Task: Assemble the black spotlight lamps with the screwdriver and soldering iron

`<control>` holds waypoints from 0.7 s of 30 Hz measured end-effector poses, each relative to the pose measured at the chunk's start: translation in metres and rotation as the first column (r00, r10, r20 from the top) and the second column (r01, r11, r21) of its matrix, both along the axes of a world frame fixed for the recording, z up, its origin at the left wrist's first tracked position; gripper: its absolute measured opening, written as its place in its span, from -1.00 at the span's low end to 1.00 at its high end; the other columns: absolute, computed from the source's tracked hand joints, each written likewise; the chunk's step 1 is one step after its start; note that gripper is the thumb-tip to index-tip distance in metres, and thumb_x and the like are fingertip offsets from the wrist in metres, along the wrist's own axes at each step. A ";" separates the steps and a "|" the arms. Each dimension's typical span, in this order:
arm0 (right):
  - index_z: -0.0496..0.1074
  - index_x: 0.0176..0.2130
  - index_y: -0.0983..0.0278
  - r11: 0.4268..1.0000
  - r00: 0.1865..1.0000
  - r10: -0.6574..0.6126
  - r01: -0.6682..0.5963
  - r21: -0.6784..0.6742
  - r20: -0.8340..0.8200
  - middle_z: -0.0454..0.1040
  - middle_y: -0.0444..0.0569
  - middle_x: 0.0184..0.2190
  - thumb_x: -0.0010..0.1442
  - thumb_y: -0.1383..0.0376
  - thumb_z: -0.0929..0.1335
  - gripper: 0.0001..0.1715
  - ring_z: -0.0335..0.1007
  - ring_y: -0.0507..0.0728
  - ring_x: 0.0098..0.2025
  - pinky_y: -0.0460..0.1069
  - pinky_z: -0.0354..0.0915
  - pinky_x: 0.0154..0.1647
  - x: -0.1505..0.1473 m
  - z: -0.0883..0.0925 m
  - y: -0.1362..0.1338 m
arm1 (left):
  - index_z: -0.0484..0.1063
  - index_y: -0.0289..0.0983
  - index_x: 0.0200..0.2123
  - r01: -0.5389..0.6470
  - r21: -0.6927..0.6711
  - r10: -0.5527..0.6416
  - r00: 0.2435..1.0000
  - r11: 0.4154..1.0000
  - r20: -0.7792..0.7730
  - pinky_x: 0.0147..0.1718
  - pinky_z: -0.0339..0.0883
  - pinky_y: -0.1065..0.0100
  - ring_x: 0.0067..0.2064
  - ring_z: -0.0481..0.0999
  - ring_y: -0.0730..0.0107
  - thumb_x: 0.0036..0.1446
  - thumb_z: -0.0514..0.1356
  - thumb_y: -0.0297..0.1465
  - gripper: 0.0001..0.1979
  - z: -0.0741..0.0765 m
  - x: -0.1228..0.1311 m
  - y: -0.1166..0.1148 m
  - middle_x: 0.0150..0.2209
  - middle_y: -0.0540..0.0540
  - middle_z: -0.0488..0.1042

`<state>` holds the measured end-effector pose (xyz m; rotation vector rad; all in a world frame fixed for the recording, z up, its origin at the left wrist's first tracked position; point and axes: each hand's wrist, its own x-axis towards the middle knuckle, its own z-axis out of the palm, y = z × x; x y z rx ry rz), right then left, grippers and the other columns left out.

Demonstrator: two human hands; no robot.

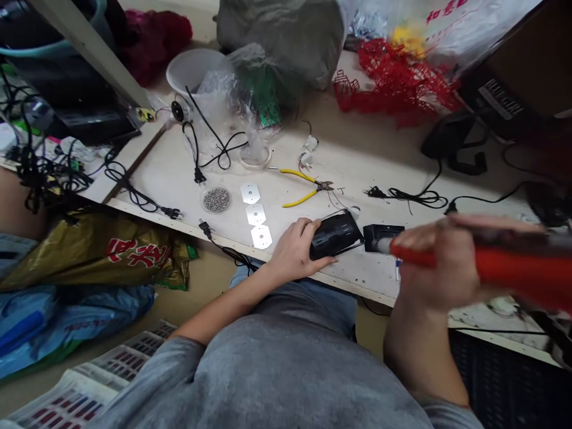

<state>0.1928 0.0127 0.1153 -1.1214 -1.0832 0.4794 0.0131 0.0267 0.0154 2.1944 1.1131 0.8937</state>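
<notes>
My left hand [295, 247] is wrapped round a black plastic housing [335, 235] with slots in its side, at the table's front edge. In the air to the right, my right hand [447, 262] grips a red tool [509, 268] that looks like an electric screwdriver, smeared by motion, its tip pointing left. A smaller black part [382, 236] lies between the housing and the tool's tip. Behind the housing rest yellow-handled cutting pliers [308, 186]. Left of it are three flat metal plates [255, 214] in a row and a dish of small screws [216, 199].
Black cords with plugs [415, 196] lie at the right, and more [143, 196] at the left. A white bucket [196, 65], a grey bag [286, 42] and red netting [393, 77] stand along the back. Small white parts [308, 152] sit mid-table.
</notes>
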 end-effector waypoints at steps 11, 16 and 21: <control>0.35 0.22 0.28 0.824 0.741 -0.511 0.566 0.004 0.435 0.36 0.20 0.06 0.00 0.08 0.58 -0.11 0.42 0.29 0.04 0.09 0.44 -0.11 0.103 -0.038 0.048 | 0.00 -0.29 0.35 -0.049 0.071 0.045 0.997 0.996 0.054 0.04 0.45 -0.01 0.05 0.44 0.03 0.09 0.34 -0.32 -0.15 -0.009 -0.003 -0.013 0.03 -0.28 0.32; 0.30 0.27 0.24 0.978 0.659 0.036 0.132 -0.162 0.752 0.37 0.24 0.08 0.13 -0.14 0.47 -0.11 0.37 0.42 0.13 0.38 0.39 0.09 0.002 -0.057 -0.015 | -0.05 -0.28 0.38 -0.159 0.082 0.154 0.986 0.984 0.061 0.03 0.46 -0.02 0.04 0.43 0.02 0.08 0.33 -0.34 -0.11 -0.012 0.000 -0.017 0.03 -0.27 0.31; 0.29 0.27 0.32 0.972 0.504 0.124 0.111 -0.207 0.855 0.28 0.39 0.20 0.19 -0.15 0.40 -0.12 0.27 0.49 0.20 0.44 0.33 0.14 -0.032 -0.073 -0.025 | -0.06 -0.29 0.41 -0.101 0.105 0.086 0.987 0.989 0.139 0.08 0.44 -0.01 0.10 0.42 0.04 0.11 0.24 -0.43 -0.14 -0.012 -0.007 -0.020 0.09 -0.31 0.31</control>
